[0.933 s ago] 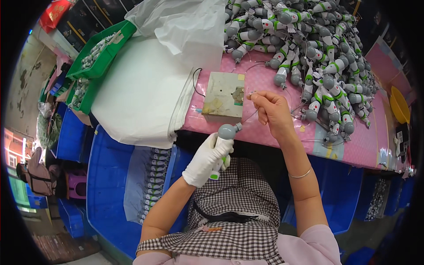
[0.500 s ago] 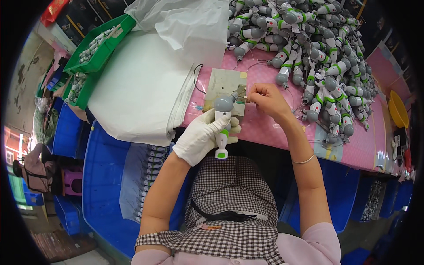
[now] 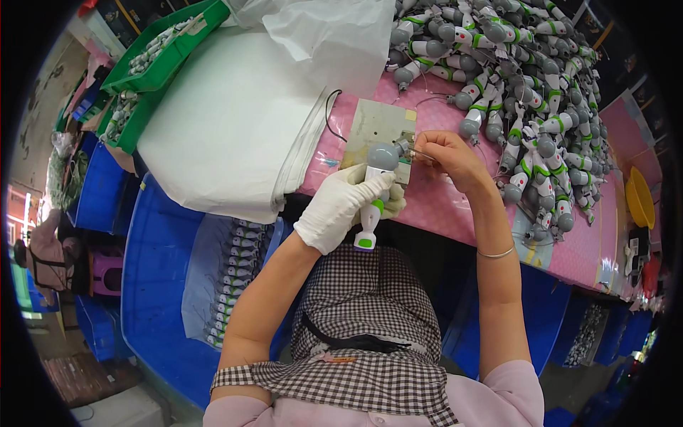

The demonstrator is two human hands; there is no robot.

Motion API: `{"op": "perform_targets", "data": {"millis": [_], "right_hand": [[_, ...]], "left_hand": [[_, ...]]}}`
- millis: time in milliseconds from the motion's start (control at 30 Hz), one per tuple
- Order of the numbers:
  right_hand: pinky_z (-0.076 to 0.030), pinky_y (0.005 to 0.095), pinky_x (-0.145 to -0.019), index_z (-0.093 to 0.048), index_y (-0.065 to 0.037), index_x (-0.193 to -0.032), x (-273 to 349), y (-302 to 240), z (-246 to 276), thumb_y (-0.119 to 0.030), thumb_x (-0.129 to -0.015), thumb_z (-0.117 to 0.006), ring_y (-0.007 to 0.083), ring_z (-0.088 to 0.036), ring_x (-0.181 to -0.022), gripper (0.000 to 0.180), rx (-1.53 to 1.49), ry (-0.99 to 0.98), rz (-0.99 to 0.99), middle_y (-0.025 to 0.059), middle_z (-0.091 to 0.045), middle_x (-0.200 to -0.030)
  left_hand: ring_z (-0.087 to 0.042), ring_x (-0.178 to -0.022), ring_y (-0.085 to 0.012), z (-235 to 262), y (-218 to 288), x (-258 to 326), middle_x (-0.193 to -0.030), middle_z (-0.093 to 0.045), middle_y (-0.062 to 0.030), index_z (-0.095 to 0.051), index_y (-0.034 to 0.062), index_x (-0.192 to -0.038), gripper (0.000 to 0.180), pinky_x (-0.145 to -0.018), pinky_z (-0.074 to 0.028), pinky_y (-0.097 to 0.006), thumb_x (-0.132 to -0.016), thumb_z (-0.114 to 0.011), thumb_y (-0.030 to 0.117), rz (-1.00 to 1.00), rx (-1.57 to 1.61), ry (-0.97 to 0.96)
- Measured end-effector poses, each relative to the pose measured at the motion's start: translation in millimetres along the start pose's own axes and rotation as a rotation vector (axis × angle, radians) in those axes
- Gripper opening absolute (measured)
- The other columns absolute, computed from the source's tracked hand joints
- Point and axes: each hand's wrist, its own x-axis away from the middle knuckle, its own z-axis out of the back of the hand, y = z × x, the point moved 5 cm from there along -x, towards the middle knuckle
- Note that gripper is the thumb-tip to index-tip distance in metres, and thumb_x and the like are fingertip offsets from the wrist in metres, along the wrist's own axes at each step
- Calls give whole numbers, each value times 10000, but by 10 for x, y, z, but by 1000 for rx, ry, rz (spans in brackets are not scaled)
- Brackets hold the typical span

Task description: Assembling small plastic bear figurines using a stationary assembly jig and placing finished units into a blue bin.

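My left hand (image 3: 347,206), in a white glove, is wrapped round a white handheld device (image 3: 373,186) with a grey ball head, green trim and a narrow handle. It holds the device nearly upright over the front edge of a flat metal block (image 3: 371,128), head towards the block. The grey tip beyond the ball lies against a small metal fitting (image 3: 407,139) on the block's right side. Just right of that tip, my bare right hand (image 3: 449,158) pinches a thin wire (image 3: 422,152) between thumb and forefinger. Its other fingers are curled in.
A big heap of similar devices (image 3: 537,107) covers the right of the pink-covered table (image 3: 441,206). White sheets (image 3: 228,135) lie to the left. Green trays (image 3: 160,60) of small parts stand beyond them. A blue bin (image 3: 153,285) below holds rows of devices (image 3: 235,277).
The whole view has shifted, moving the bench scene slightly right and up. Both hands keep nearly the same place at the block. The wire now shows between my right fingers and the device's tip.
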Motion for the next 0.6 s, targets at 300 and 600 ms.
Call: {"op": "perform_targets", "data": {"millis": [300, 600], "right_hand": [[-371, 194, -466, -541, -95, -707, -5, 86, -38, -173, -840, -518, 43, -430, -527, 156, -37, 73, -8, -49, -476, -620], [-383, 199, -470, -537, -87, -696, 18, 127, -22, -158, -835, -511, 51, -448, -547, 159, -66, 102, 4, -38, -484, -628]], "left_hand": [[-621, -758, -168, 14, -28, 14, -843, -610, -64, -576, -20, -1020, 294, -695, -506, -287, -897, -569, 247, -49, 43, -26], [-611, -752, -148, -18, -50, -1, -865, -610, -53, -568, -16, -1044, 289, -700, -493, -264, -886, -583, 226, -68, 73, -51]]}}
